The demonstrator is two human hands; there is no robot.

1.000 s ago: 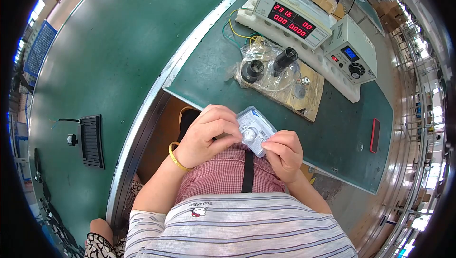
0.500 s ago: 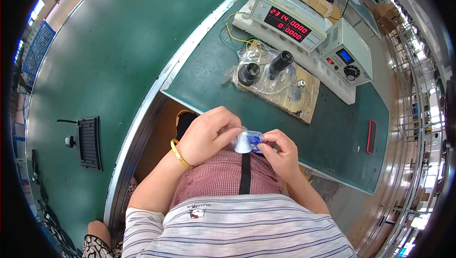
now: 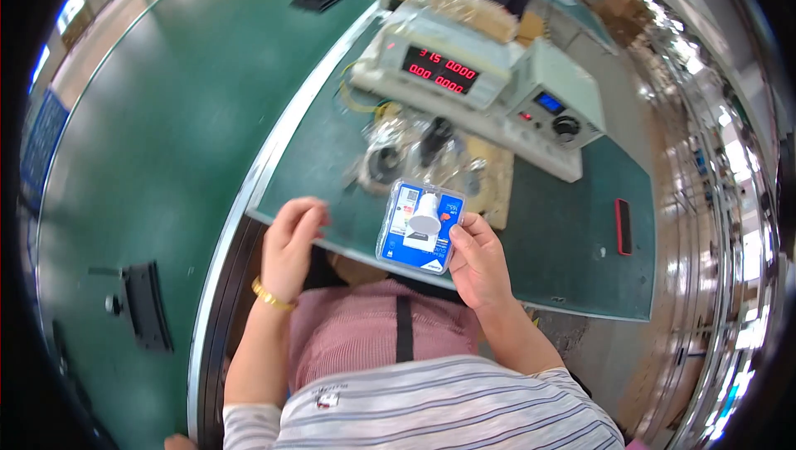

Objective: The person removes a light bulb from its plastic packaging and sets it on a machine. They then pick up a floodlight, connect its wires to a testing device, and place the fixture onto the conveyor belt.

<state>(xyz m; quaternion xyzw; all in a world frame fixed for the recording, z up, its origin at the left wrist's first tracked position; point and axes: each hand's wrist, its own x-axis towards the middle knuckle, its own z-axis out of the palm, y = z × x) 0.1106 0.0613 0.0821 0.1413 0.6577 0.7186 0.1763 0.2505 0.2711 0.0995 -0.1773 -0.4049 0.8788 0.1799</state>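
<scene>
My right hand (image 3: pixel 479 259) grips the right edge of a blister pack (image 3: pixel 390 239) between thumb and fingers. The pack has a clear plastic shell over a blue printed card, and its face is turned up toward me. Inside it a white spotlight bulb (image 3: pixel 425 216) is visible, wide end down. My left hand (image 3: pixel 292 239), with a gold-coloured bracelet on the wrist, is apart from the pack on its left, over the bench's front edge. Its fingers are curled together and slightly blurred; nothing shows in them.
Behind the pack, black lamp sockets (image 3: pixel 385 165) stand on a plastic-wrapped board (image 3: pixel 496 176). Farther back are a meter (image 3: pixel 489 77) with red digits and a grey box (image 3: pixel 572 89) with a dial. A red-edged phone (image 3: pixel 623 226) lies at right. Black lamp fixtures (image 3: pixel 145 307) lie on the left green surface.
My left hand has let go of the pack and moved left. My right hand has raised the pack over the bench edge and turned its face up. The camera view has shifted.
</scene>
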